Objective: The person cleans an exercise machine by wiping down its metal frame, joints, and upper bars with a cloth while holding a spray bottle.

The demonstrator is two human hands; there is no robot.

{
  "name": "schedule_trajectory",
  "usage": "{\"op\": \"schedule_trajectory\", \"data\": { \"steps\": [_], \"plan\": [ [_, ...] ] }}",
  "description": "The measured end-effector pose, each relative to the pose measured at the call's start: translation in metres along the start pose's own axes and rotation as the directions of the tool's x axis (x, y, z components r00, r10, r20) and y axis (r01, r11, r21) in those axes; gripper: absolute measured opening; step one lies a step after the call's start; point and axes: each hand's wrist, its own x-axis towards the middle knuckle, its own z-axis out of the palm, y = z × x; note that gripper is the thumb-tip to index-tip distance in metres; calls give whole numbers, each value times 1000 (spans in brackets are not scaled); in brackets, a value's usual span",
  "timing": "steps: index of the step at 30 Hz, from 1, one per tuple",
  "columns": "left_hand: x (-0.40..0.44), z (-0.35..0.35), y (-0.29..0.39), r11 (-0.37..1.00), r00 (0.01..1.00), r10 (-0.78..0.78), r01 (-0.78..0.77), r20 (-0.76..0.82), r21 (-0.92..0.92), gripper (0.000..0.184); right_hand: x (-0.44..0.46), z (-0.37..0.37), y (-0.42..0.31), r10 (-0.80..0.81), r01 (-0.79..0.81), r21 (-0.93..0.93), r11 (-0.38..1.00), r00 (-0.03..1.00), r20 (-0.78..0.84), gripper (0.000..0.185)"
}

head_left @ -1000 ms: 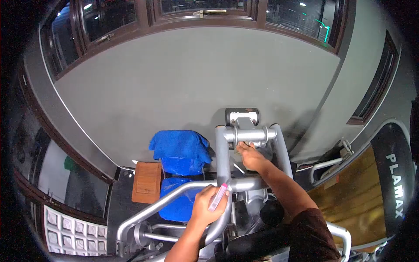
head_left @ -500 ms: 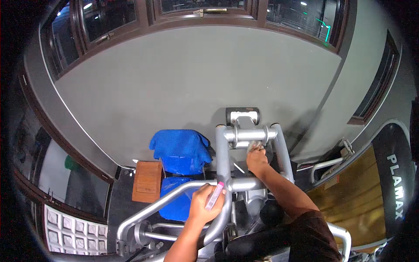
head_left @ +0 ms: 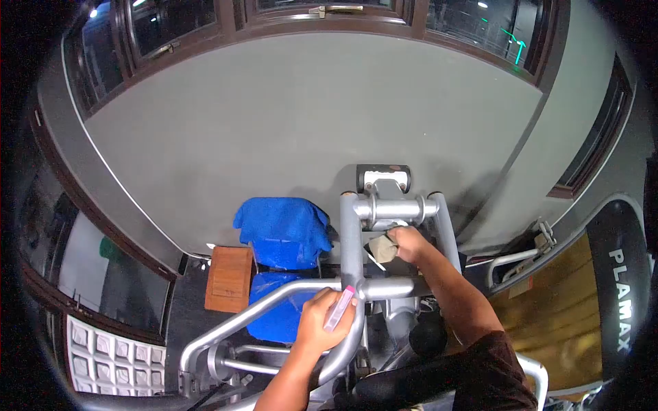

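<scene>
Nearest my camera, a dark sleeve (head_left: pixel 497 370) covered the upper part of the right arm, beside a long black shape (head_left: pixel 404 383) too dim for me to name. Just beyond, I had the left hand (head_left: pixel 325 320) closed around a small translucent bottle (head_left: pixel 336 314) with its pink end tilted up and to the right. That hand was over the bent tubing of a silver metal frame (head_left: pixel 351 246); I could not tell whether its knuckles rested on the metal.

The right hand (head_left: pixel 411 245) reached farther out, well apart from the left, with fingers and thumb pinching a folded beige cloth (head_left: pixel 383 248). The cloth hung between the frame's two upright tubes, just below the top crossbar (head_left: pixel 396 208); I could not make out whether it touched metal.

Past the frame on the left I saw a blue chair (head_left: pixel 273 330), a blue towel (head_left: pixel 282 218) draped over its backrest, and a brown wooden panel (head_left: pixel 228 279) just beside it. Off to the right curved a large board (head_left: pixel 620 301) lettered PLAMAX. Beyond the crossbar was a black roller (head_left: pixel 362 179) with a white bracket, then the grey wall (head_left: pixel 308 109), and farthest, brown-framed windows (head_left: pixel 480 31) showing darkness and a few lights.
</scene>
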Motion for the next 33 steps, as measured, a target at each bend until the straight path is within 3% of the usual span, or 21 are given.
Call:
{"op": "schedule_trajectory", "data": {
  "steps": [1, 3, 4, 6, 9, 10, 13, 14, 16, 17, 21, 22, 25, 26, 32, 33],
  "plan": [
    [0, 0, 2, 1000, 1000, -3, 3, 0, -4, 11, -1, 0, 0, -59, 62, -64, 996, 997, 43, 16],
    [0, 0, 5, 1000, 1000, -18, 18, 11, -15, 12, 4, 10, -6, 100, -105, 261, 960, 994, 31, 18],
    [0, 0, 6, 1000, 1000, -24, 25, 13, -20, 12, 5, 15, -17, 190, -181, 441, 879, 982, 24, 19],
    [-2, 0, -1, 999, 999, -47, 47, 24, -10, 11, 1, 26, -43, 404, -289, 811, 509, 912, 72, 23],
    [-1, 0, -2, 999, 998, -51, 50, 27, 15, 12, -2, 33, -59, 307, -250, 530, 811, 951, -21, 27],
    [-2, -1, -1, 998, 998, -49, 48, 32, 30, 12, 4, 32, -40, 231, -211, 513, 832, 973, 25, 38],
    [-1, 0, -1, 1000, 1000, -21, 21, -2, -1, 12, -1, 20, -34, 351, -325, 205, 923, 930, -110, 49],
    [0, 0, -1, 1000, 1000, -19, 19, -7, -3, 12, -6, 14, -45, 362, -330, 216, 919, 924, -126, 55],
    [0, -1, 0, 1000, 1000, -18, 18, -22, -6, 13, -16, 19, -57, 188, -220, -82, 972, 939, -289, 55],
    [1, -2, -2, 1000, 1000, -14, 14, -22, 0, 12, -17, 22, -59, 84, -173, -235, 956, 934, -347, 55],
    [-1, 0, -6, 1000, 1000, -22, 21, -14, -3, 12, -14, 29, -47, -137, 104, -582, 806, 990, -13, 74],
    [-1, 1, -5, 1000, 1000, -28, 28, -8, -7, 12, -12, 30, -51, -26, 60, -568, 821, 997, 68, 75],
    [-2, 1, -3, 999, 999, -45, 46, 15, -22, 12, -15, 29, -58, -6, 80, -720, 690, 994, 105, 67],
    [-2, 1, -2, 999, 999, -34, 35, 11, -23, 12, -21, 31, -84, 248, -137, -746, 652, 968, 38, 62],
    [0, -2, 0, 1000, 1000, 16, -16, -22, -16, 12, -12, 33, -67, 501, -400, -843, 360, 845, -187, 62],
    [-1, -2, -2, 1000, 999, 21, -21, -28, -13, 12, -11, 33, -62, 483, -425, -824, 373, 848, -219, 63]
  ]
}}
